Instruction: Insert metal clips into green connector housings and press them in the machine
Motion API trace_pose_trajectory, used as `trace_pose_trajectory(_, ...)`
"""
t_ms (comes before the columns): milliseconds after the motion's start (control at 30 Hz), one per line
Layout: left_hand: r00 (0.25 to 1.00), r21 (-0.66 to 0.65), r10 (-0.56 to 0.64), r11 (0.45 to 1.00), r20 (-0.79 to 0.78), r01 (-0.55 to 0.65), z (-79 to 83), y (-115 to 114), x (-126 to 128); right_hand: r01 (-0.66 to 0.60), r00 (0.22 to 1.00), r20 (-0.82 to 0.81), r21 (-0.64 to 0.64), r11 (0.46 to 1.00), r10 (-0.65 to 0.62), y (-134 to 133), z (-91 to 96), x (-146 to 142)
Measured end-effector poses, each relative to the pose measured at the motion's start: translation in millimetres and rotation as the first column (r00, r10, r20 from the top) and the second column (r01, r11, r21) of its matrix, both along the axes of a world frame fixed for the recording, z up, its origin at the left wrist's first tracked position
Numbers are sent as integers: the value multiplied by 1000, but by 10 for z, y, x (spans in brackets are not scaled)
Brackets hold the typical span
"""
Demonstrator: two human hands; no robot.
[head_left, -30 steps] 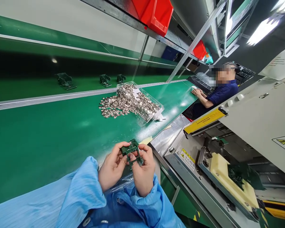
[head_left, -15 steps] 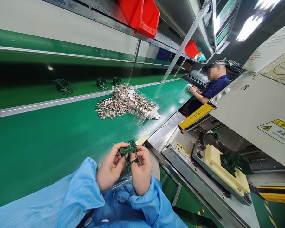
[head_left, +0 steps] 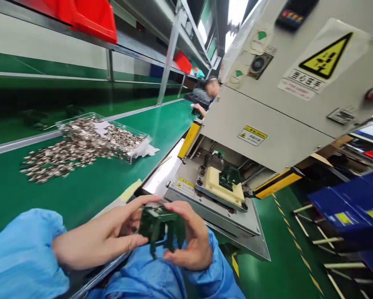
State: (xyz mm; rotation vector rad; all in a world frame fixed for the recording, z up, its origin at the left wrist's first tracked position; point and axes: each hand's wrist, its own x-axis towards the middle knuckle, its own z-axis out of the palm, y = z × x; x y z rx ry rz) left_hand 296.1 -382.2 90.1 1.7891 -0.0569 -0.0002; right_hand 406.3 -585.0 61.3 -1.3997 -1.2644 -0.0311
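Both my hands hold a small dark green plastic frame part (head_left: 161,226) low in the middle of the view, in front of my blue sleeves. My left hand (head_left: 108,236) pinches its left side with thumb and fingers. My right hand (head_left: 192,238) curls round its right side. Just beyond them a grey press machine (head_left: 267,104) has a cream fixture block (head_left: 223,191) with another dark green part (head_left: 228,177) seated on it.
A green conveyor belt (head_left: 89,187) runs along the left, carrying a clear tray (head_left: 111,137) and a spilled heap of small shiny metal pieces (head_left: 52,160). Red bins (head_left: 89,16) hang on the shelf above. A co-worker (head_left: 206,97) sits farther along. Blue boxes (head_left: 351,203) stand at right.
The view has swung to the right, so the press machine now fills the right side. My hands have turned the green part and hold it more side-on, closer to the machine.
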Motion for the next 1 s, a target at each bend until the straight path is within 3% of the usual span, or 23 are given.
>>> trace_pose_trajectory(67,984,69,-175,983,30,173,180,-149,375,285,957,-92,120,951,-275,-353,-14,110)
trace_pose_trajectory(100,973,124,-219,970,71,209,244,-252,589,461,885,-172,204,864,-432,-539,-32,180)
trace_pose_trajectory(133,968,187,-204,967,143,176,288,-372,811,621,783,-266,281,732,-562,-723,-50,261)
trace_pose_trajectory(200,944,295,-147,954,295,56,323,-647,1255,825,563,-451,360,436,-693,-1064,-72,443)
trace_pose_trajectory(233,927,326,-121,945,354,-1,321,-793,1462,873,480,-516,361,329,-709,-1211,-75,535)
trace_pose_trajectory(267,915,339,-99,940,391,-43,312,-937,1651,900,425,-556,345,267,-714,-1339,-72,622)
trace_pose_trajectory(300,910,337,-79,939,408,-69,300,-1074,1818,916,393,-573,315,249,-720,-1444,-66,700)
trace_pose_trajectory(433,927,269,-31,960,373,-76,273,-1452,2240,921,390,-491,211,328,-779,-1623,-18,934)
trace_pose_trajectory(567,920,196,32,974,390,-117,314,-1418,2257,883,468,-314,213,419,-826,-1505,100,1152)
trace_pose_trajectory(667,915,56,104,989,389,-135,343,-1113,1979,830,555,-79,121,544,-828,-1366,245,1332)
trace_pose_trajectory(733,952,-28,99,995,291,-95,314,-824,1675,797,601,120,-18,604,-790,-1299,344,1449)
trace_pose_trajectory(800,991,-28,44,999,129,-40,224,-524,1333,743,669,240,-165,649,-704,-1257,425,1555)
trace_pose_trajectory(933,991,18,47,999,-127,-45,-118,-94,805,586,808,199,-374,719,-554,-1220,492,1695)
trace_pose_trajectory(1000,990,61,71,996,-120,-64,-317,-2,714,588,804,197,-401,703,-561,-1255,458,1683)
